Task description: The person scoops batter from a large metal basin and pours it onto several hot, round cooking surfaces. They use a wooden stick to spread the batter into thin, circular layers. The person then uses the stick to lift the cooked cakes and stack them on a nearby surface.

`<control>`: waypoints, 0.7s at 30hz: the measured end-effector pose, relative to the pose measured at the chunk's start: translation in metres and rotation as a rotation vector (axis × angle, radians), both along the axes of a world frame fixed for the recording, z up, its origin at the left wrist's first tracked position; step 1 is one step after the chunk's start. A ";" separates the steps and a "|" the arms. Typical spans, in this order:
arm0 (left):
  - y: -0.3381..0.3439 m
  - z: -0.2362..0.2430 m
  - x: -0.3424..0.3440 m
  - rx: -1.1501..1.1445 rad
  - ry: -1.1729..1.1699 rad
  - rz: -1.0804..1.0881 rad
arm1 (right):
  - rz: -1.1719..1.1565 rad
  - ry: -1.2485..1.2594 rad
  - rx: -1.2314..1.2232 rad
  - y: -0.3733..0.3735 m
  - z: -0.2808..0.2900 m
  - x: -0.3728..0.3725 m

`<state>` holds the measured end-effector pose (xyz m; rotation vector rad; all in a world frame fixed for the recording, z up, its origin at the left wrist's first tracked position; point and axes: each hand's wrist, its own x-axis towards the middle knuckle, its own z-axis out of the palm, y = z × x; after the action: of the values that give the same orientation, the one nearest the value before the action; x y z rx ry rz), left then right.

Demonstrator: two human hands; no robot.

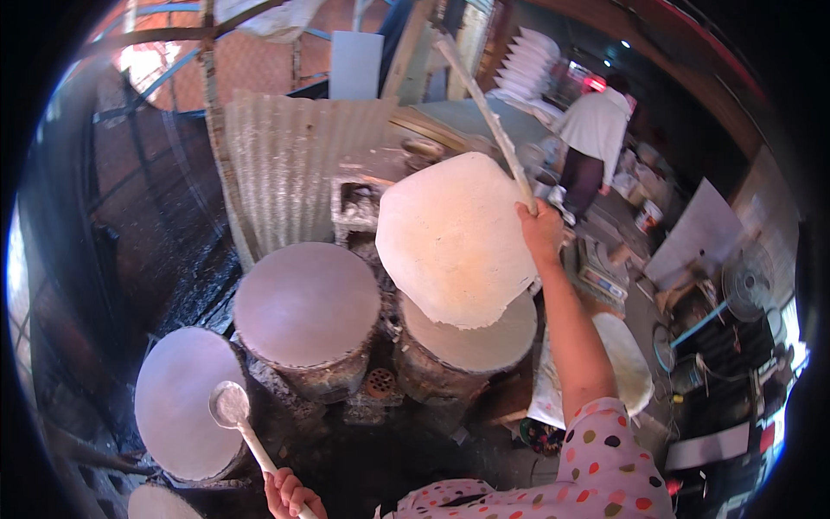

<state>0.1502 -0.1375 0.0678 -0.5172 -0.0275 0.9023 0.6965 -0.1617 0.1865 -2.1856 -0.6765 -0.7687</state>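
Observation:
My left hand [292, 495], at the lower edge, is closed round the handle of a ladle [230, 405]. Pale batter lies in its bowl, above the left round griddle [177, 424]. My right hand [542, 230] reaches forward and is closed on the lower end of a long, pale-crusted wooden stick [488, 112]. A large thin flatbread [458, 238] hangs beside it, its right edge meeting my fingers. Whether the fingers pinch that edge is hard to see. Below, the flatbread partly covers the right griddle [493, 333]. The middle griddle [307, 303] has a bare, greyish top.
The griddles top rusty drums; another griddle [160, 503] shows at the lower left. A corrugated sheet [303, 164] stands behind. Right of the drums, pale flatbread [624, 363] lies on a wrapping. A person [592, 138] stands farther back. A fan [748, 285] is at the right.

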 end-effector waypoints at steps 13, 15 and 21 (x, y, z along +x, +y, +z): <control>-0.037 -0.020 0.163 0.106 0.084 -0.197 | -0.438 0.264 0.724 -0.512 -0.144 0.134; -0.042 -0.023 0.184 0.106 -0.011 -0.241 | -0.913 0.269 0.511 -0.584 -0.209 0.124; -0.050 -0.023 0.219 0.054 0.056 -0.224 | -1.262 0.574 0.458 -0.561 -0.286 0.044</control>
<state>0.3694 -0.1879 0.0447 -0.4353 0.0558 0.6941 0.7405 -0.7231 -0.0993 -2.0436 1.1674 -0.6767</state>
